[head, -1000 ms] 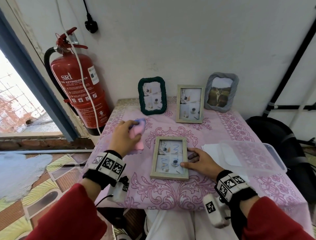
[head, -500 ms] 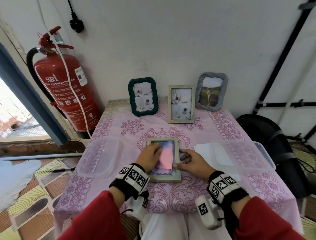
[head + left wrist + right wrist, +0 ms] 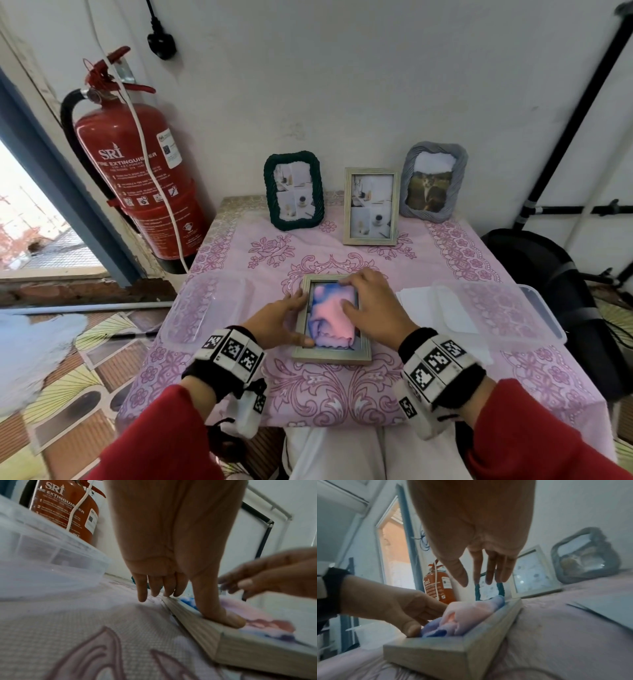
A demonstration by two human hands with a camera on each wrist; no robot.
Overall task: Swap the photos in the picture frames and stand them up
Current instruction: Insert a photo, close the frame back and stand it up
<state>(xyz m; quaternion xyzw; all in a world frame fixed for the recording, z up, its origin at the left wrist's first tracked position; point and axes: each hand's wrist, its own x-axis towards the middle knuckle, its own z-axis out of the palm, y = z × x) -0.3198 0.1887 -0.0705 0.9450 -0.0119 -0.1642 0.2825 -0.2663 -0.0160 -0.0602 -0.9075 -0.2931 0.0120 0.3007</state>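
Head view: wooden frame (image 3: 330, 356) lying flat on the tablecloth (image 3: 342, 394), pink-blue cloth (image 3: 334, 318) on its glass. Left hand (image 3: 277, 322) braces the left rail, thumb (image 3: 221, 615) pressed on it, fingers straight; right hand (image 3: 371, 305) spreads flat over the cloth. Clear containers (image 3: 202, 308) flank both sides.

Flat frame (image 3: 331, 356) as ref: cloth (image 3: 334, 317) on it; three standing frames behind; one container (image 3: 202, 308) left, another (image 3: 496, 308) right; extinguisher (image 3: 137, 178) far left-behind.
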